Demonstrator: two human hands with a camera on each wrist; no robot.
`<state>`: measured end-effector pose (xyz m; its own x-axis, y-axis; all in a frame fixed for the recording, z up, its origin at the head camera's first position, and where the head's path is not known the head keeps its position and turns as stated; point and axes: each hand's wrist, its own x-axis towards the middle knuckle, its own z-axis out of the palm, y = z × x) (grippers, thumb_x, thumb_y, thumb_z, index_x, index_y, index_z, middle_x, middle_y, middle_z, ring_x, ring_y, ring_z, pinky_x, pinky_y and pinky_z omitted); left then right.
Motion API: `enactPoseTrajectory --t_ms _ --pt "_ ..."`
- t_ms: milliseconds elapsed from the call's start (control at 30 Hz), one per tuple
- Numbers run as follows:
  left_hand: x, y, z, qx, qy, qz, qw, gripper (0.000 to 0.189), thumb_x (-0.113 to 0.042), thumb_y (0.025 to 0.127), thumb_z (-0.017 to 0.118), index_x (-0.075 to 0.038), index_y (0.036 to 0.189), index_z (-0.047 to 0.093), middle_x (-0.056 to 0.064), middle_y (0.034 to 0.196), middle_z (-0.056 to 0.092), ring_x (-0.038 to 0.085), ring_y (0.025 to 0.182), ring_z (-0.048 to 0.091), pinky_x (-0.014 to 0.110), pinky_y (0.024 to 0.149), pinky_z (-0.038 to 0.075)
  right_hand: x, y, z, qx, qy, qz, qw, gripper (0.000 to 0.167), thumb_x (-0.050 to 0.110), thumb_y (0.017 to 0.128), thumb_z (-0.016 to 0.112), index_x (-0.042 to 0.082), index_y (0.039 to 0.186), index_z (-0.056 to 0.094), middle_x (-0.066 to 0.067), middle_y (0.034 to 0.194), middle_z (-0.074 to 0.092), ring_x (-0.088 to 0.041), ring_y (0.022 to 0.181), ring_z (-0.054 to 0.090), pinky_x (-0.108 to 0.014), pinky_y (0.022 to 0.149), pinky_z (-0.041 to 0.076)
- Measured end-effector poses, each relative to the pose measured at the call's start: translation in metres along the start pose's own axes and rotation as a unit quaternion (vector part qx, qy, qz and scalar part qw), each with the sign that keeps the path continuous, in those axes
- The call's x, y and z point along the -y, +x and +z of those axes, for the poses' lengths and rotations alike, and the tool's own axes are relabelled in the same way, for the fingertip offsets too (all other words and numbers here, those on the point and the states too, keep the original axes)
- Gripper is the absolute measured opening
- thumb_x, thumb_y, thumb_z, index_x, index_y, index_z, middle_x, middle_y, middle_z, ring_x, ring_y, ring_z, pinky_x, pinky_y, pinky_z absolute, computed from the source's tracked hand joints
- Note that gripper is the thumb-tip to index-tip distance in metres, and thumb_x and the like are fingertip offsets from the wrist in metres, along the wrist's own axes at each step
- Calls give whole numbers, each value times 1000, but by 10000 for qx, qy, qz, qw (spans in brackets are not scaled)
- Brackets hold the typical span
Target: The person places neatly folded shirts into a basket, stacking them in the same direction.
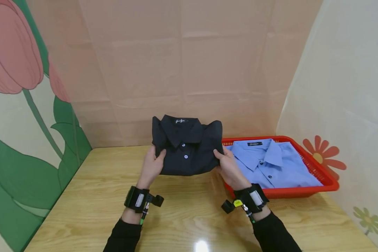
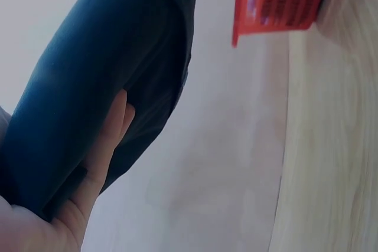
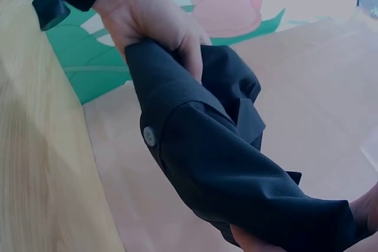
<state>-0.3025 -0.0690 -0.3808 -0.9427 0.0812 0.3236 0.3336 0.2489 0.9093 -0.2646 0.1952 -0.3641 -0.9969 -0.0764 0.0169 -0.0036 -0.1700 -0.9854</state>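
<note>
A folded black shirt (image 1: 189, 162) with a collar and pale buttons hangs above the table, held up between both hands. My left hand (image 1: 152, 161) grips its left side, thumb on the front. On the opposite side my right hand (image 1: 231, 169) pinches the edge, thumb also in front. In the left wrist view, fingers (image 2: 109, 137) reach under the rolled fold of cloth. The right wrist view shows the shirt (image 3: 230, 163) from its other end, with a button near the folded edge. A folded blue shirt (image 1: 272, 164) lies in the red basket (image 1: 302, 191), right of the hands.
The wooden table (image 1: 189, 213) spreads beneath both arms, and the basket stands near its right edge. A plain pinkish backdrop (image 1: 189, 70) closes off the back. Flower-printed sheets, one with a large tulip (image 1: 14, 49), stand at both sides.
</note>
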Motion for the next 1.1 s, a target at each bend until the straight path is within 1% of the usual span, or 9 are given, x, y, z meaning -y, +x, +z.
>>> enactPoseTrajectory --t_ms 100,200,333,467,567,733,800,900,1100 --pt "-1 -1 9 -45 -17 131 9999 48 -21 102 51 -2 145 41 19 147 47 35 135 46 51 111 38 2 -5 -9 -57 19 104 9999 46 27 107 39 12 150 34 0 121 55 -15 94 59 -27 81 51" --pt "-1 -3 17 -33 -39 198 9998 46 -21 102 51 -1 142 44 19 145 49 35 134 48 52 109 40 4 -9 -17 -77 47 214 9997 48 26 107 41 12 152 32 0 122 54 -15 95 59 -27 82 51" --pt "-4 -4 25 -15 -61 296 9995 44 -20 102 51 0 141 45 20 144 50 35 132 49 52 108 41 6 -13 -28 -18 75 267 9996 49 26 106 42 11 151 30 2 112 59 -12 87 61 -25 77 51" --pt "-8 -4 35 -95 -131 431 9989 43 -19 102 51 0 140 46 20 143 51 35 131 50 51 108 41 11 -13 -38 -49 190 256 9995 50 28 106 44 11 151 30 4 106 61 -11 83 60 -24 74 50" --pt "-12 -4 44 -85 -203 492 9985 45 -18 102 50 0 143 44 20 145 49 34 134 48 50 109 40 18 -15 -47 -142 237 339 9990 54 30 104 47 11 151 29 5 109 60 -11 86 60 -23 77 50" --pt "-20 -2 61 -137 -241 559 9981 41 -17 101 51 1 138 48 21 140 53 35 129 52 51 106 43 29 -20 -64 -214 290 450 9983 60 32 103 49 12 154 25 5 122 54 -12 95 58 -24 83 50" --pt "-24 -1 68 -158 -271 555 9980 40 -16 101 51 2 136 50 22 138 55 35 127 54 51 105 44 33 -21 -70 -222 315 426 9983 60 32 102 51 13 154 26 6 123 52 -13 97 56 -24 84 49" --pt "-30 2 78 -150 -302 574 9978 41 -16 101 50 2 137 49 22 139 54 34 129 52 49 107 42 37 -24 -80 -275 361 364 9983 59 32 101 53 13 152 31 6 123 52 -13 98 55 -25 84 49" --pt "-38 5 100 -105 -526 578 9969 39 -14 100 50 3 136 49 20 139 54 31 130 51 47 108 42 45 -28 -99 -504 179 131 9985 43 32 100 53 11 137 44 6 108 58 -13 88 57 -24 76 48"
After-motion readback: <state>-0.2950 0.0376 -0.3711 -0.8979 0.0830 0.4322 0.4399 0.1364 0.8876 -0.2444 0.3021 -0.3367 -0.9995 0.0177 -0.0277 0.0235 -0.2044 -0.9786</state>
